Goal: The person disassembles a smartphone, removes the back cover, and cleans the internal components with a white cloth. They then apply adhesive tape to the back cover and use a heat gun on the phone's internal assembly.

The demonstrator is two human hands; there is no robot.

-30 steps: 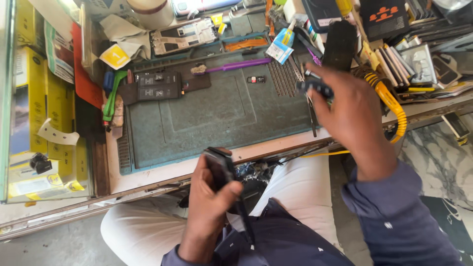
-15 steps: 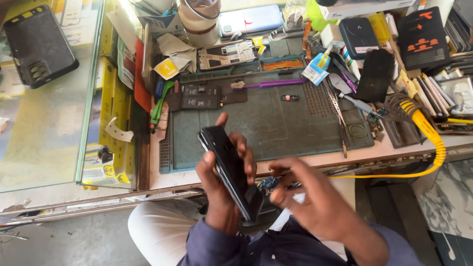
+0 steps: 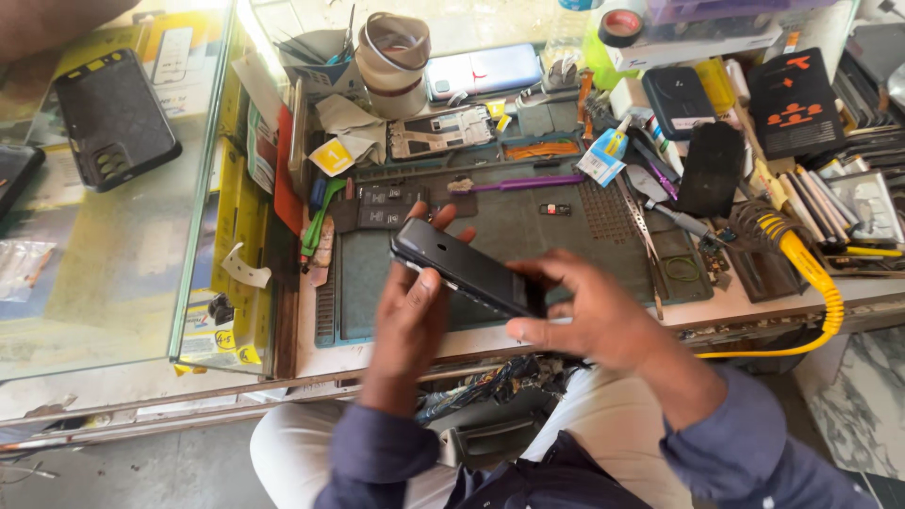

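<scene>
Hands meet over the near edge of the counter (image 3: 754,300), both on one dark phone (image 3: 468,268). The left hand (image 3: 415,316) cups it from beneath, thumb poking up behind its far end, while the right hand (image 3: 589,316) pinches the near end between thumb and fingers. The phone lies tilted, its far end higher, held just above a grey-green work mat (image 3: 528,226) and not touching it.

Beyond the hands, a purple toothbrush (image 3: 523,183) lies across the mat's far edge, with dark circuit parts (image 3: 382,207) off to the left of it. Beyond the right hand, tweezers (image 3: 639,219) rest on the mat, and further right a coiled yellow cable (image 3: 811,278) hangs off the counter's edge. Far to the left of the left hand, a black phone case (image 3: 113,118) sits on a glass display top (image 3: 123,264).
</scene>
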